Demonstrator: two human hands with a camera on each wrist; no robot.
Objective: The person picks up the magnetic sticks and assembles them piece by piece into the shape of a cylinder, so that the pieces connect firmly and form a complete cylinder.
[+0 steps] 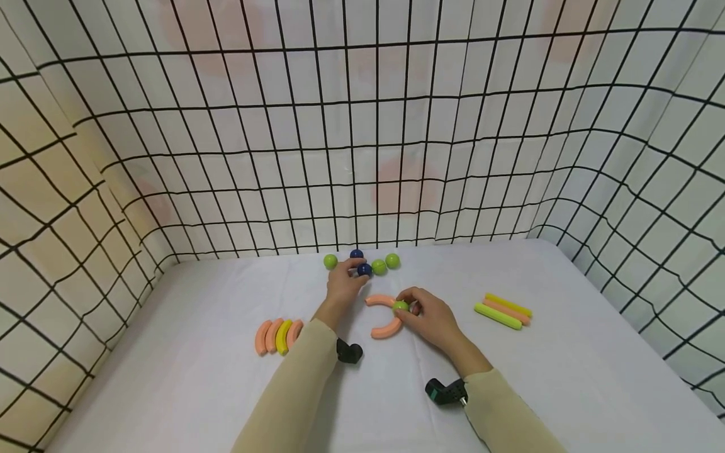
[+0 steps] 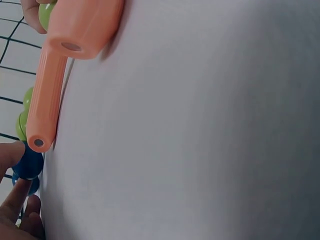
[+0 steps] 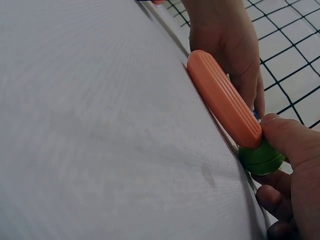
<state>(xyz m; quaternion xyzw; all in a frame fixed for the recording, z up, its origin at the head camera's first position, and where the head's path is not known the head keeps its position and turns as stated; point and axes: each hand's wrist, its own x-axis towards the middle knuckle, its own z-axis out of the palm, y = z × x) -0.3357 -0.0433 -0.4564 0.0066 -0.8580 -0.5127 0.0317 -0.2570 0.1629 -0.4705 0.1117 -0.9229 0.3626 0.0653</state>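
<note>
My right hand [image 1: 433,318] pinches a green ball [image 1: 400,306] between thumb and fingers. Two curved orange sticks, an upper one [image 1: 379,301] and a lower one [image 1: 386,329], meet that ball and lie on the cloth. In the right wrist view, one orange stick [image 3: 225,97] touches the green ball [image 3: 261,158]. With thumb and fingertips my left hand [image 1: 342,286] pinches a dark blue ball [image 1: 364,269]; the left wrist view shows the same blue ball [image 2: 29,161] between the digits. Small metal discs show in the ends of the orange sticks [image 2: 45,107].
Behind the left hand are another blue ball [image 1: 356,253] and several green balls [image 1: 393,260]. Curved orange and yellow sticks [image 1: 282,336] lie at left, partly behind the left sleeve. Straight sticks [image 1: 503,310] lie at right. A black-grid curtain [image 1: 362,151] borders the white table [image 1: 566,377].
</note>
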